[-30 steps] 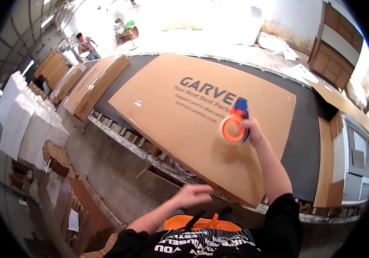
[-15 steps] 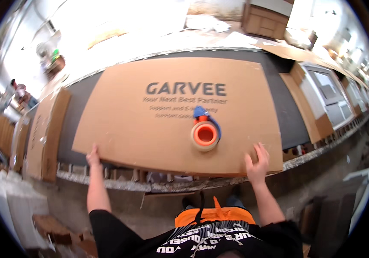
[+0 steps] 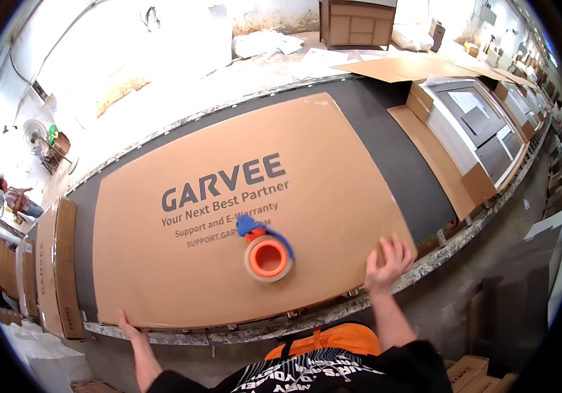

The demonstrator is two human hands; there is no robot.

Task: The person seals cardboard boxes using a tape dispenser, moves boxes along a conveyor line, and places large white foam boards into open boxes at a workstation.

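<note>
The large flat cardboard carton (image 3: 242, 216) lies on a long dark conveyor table (image 3: 392, 144), its long axis running from the lower left to the upper right of the view, so that its far right corner points toward the wooden cabinet (image 3: 353, 23) at the back wall. Dark printed lettering sits across the middle of its brown top face, read upright from the person's side.

The left hand (image 3: 127, 325) is mostly hidden: only the fingers and part of the wrist show at the carton's near left corner, pressed against the edge, and how far it curls under cannot be told. The right hand (image 3: 389, 259) rests on the carton's near right corner with fingers spread and bent over the edge, gripping the board; its palm is turned away from view.

On the carton, just below the lettering and between the two hands, stands a tape dispenser (image 3: 266, 252) with an orange core, a pale roll and a blue handle that points away from the person. Neither hand touches it.

To the left of the carton, another flat brown carton (image 3: 58, 268) lies lengthwise, with smaller dark print along its edge. To the right of the carton, an opened box holds grey panelled cabinet parts (image 3: 484, 124), cut off by the curved rim. A seated person (image 3: 18, 200) shows small and blurred far left of the carton.
</note>
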